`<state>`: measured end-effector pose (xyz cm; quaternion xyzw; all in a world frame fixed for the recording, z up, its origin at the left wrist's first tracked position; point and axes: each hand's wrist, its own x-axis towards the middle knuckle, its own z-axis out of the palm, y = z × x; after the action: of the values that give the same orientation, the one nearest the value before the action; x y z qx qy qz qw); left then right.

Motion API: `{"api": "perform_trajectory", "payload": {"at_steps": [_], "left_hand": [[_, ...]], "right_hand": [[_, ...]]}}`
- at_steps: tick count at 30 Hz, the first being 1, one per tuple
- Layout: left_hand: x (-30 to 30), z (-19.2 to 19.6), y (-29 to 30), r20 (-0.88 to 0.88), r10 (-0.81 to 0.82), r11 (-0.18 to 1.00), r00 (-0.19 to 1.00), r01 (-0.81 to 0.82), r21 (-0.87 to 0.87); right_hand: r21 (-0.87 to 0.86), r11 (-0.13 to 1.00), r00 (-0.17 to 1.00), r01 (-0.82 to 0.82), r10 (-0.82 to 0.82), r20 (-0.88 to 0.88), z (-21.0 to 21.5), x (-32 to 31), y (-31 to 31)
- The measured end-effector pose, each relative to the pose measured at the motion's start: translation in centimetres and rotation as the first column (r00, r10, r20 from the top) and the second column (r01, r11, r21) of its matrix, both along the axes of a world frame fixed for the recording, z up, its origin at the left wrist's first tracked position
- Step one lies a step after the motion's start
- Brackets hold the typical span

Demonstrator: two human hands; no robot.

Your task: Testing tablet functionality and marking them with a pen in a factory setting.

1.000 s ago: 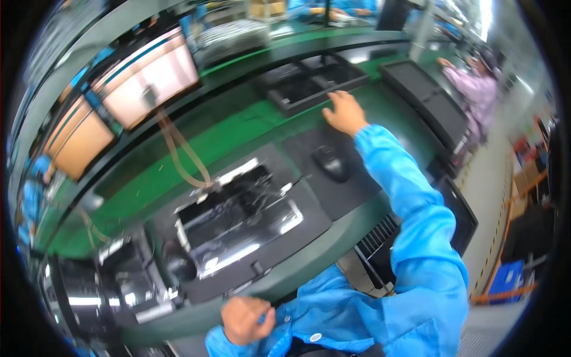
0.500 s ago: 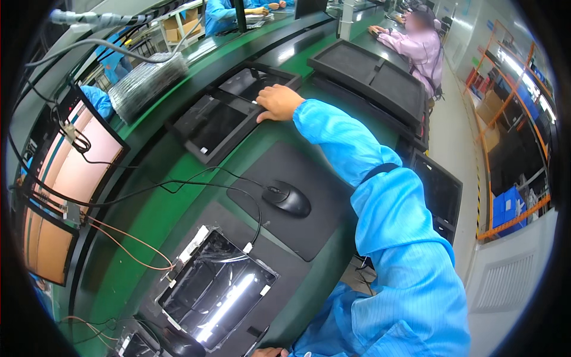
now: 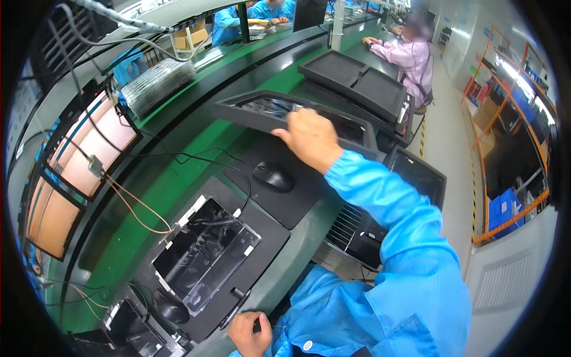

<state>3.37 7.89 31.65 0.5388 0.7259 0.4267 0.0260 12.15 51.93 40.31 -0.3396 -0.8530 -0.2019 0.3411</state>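
My right hand [image 3: 312, 140] grips the middle divider of a black tray [image 3: 351, 128] with dark screen panels in its compartments. The tray is tilted and raised from the bench. Below it, a black mouse [image 3: 273, 177] rests on a dark mouse pad [image 3: 289, 209]. Loosely curled at the near bench edge, my left hand [image 3: 250, 334] shows nothing between its fingers. Just beyond it lies a thin black pen-like tool [image 3: 236, 309]. A glossy display panel [image 3: 206, 257] with cables attached lies on a dark mat [image 3: 270, 241].
Lit monitors [image 3: 98, 143] stand at the left among hanging cables. Stacked black trays [image 3: 357, 83] sit farther along the bench, and another tray [image 3: 419, 178] is right of my sleeve. A second mouse [image 3: 171, 306] is at lower left. A person in pink [image 3: 410, 62] sits beyond; orange shelving [image 3: 505, 137] stands right.
My right hand has lifted the tray off the bench and swung it right and nearer, tilting it. My left hand has come further into view at the bottom edge.
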Motion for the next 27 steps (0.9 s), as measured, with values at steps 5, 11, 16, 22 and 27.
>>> {"api": "perform_trajectory", "payload": {"at_steps": [5, 11, 16, 22, 27], "left_hand": [[-0.2, -0.6, 0.3, -0.060, -0.007, 0.997, 0.998, 0.012, 0.071], [0.1, -0.3, -0.1, -0.050, -0.021, 0.996, 0.999, 0.025, 0.087], [-0.1, -1.6, 0.4, -0.072, 0.013, 0.995, 0.997, -0.006, 0.101], [-0.1, -2.2, -0.6, -0.044, 0.099, 0.991, 0.994, -0.095, 0.097], [-0.4, -2.3, 0.1, -0.008, 0.009, 0.993, 1.000, -0.008, 0.118]], "right_hand": [[-0.095, 0.973, 0.977, 0.212, -0.214, -0.006, -5.8, 7.7, 0.4], [-0.084, 0.991, 0.994, 0.103, -0.106, -0.037, -10.8, 8.7, 0.1], [-0.099, 0.991, 0.993, 0.095, -0.102, -0.065, -9.5, 9.0, 1.2], [-0.175, 0.980, 0.987, 0.091, -0.112, -0.114, -10.2, 5.3, 1.0], [0.117, 0.987, 0.991, 0.113, -0.103, -0.091, -8.8, 6.8, -1.2]]}}
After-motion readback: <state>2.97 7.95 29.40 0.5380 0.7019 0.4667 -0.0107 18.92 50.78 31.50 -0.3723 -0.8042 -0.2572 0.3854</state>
